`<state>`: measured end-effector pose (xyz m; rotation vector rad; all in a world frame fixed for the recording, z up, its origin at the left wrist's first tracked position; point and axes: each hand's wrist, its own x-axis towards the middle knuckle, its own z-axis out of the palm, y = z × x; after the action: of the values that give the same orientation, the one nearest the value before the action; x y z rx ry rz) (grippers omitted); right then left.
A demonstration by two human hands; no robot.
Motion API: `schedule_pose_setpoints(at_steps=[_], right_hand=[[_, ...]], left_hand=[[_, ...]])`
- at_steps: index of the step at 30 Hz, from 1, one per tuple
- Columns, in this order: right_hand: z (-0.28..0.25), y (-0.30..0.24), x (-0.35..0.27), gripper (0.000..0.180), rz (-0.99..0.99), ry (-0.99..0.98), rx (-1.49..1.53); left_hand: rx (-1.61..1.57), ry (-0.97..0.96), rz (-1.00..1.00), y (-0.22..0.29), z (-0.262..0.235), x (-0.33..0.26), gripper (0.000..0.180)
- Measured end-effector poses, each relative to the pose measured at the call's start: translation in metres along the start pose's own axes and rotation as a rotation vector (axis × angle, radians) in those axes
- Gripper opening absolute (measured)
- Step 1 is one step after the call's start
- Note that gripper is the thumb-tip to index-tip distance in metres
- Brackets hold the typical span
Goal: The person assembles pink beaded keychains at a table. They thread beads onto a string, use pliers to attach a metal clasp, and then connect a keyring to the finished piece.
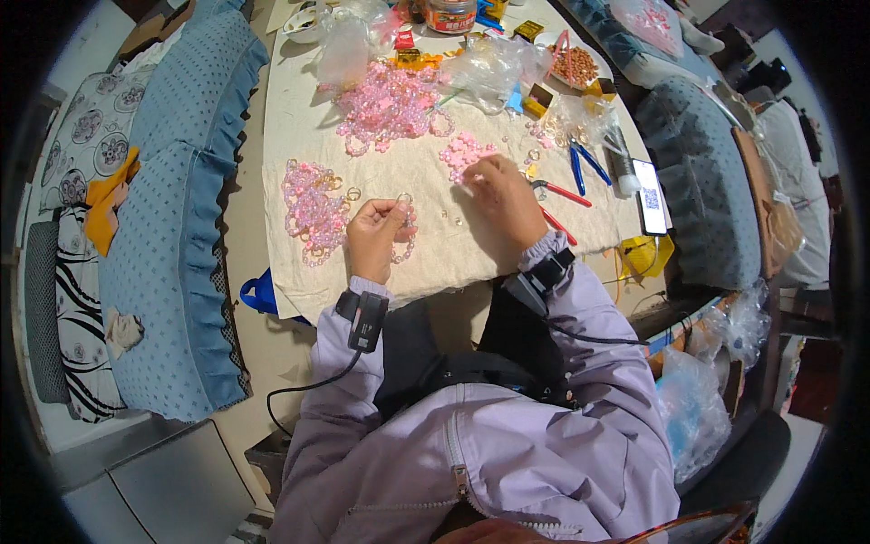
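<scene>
My left hand (373,238) is closed, its thumb and fingers pinching a pink beaded bracelet (409,245) by a gold-coloured ring at its top. The strand hangs down onto the cream cloth (435,272). To the right, my right hand (506,201) bends its fingers down at a small heap of pink flower-like pieces (464,152). Those fingertips are drawn together, and whatever lies between them is hidden. Left of my left hand is a pile of pink beaded strands (311,213). A larger pile of pink strands (385,104) lies farther back.
Right of my right hand lie red-handled pliers (566,194) and blue-handled pliers (589,163). Beyond them are a phone (649,195) and a dark tube (621,159). Plastic bags (489,72), a plate of brown pieces (575,68) and a jar (450,15) crowd the back.
</scene>
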<state>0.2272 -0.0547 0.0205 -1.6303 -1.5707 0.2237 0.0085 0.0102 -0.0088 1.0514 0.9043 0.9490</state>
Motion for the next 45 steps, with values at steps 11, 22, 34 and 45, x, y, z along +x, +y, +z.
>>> schedule_pose_setpoints(at_steps=[11,22,34,45], right_hand=[[-0.005,-0.011,-0.021,0.009,0.020,-0.195,0.110],[0.007,-0.015,0.001,0.010,-0.010,-0.146,-0.055],[0.017,0.006,-0.002,0.011,0.224,-0.219,0.440],[0.011,-0.012,0.000,0.006,0.275,-0.180,0.735]], left_hand=[[-0.045,0.020,0.002,0.000,-0.002,-0.004,0.019],[-0.047,0.025,0.024,-0.002,-0.001,-0.005,0.020],[-0.261,-0.041,-0.041,0.006,-0.016,-0.003,0.025],[-0.123,0.009,0.225,0.042,0.003,-0.012,0.022]])
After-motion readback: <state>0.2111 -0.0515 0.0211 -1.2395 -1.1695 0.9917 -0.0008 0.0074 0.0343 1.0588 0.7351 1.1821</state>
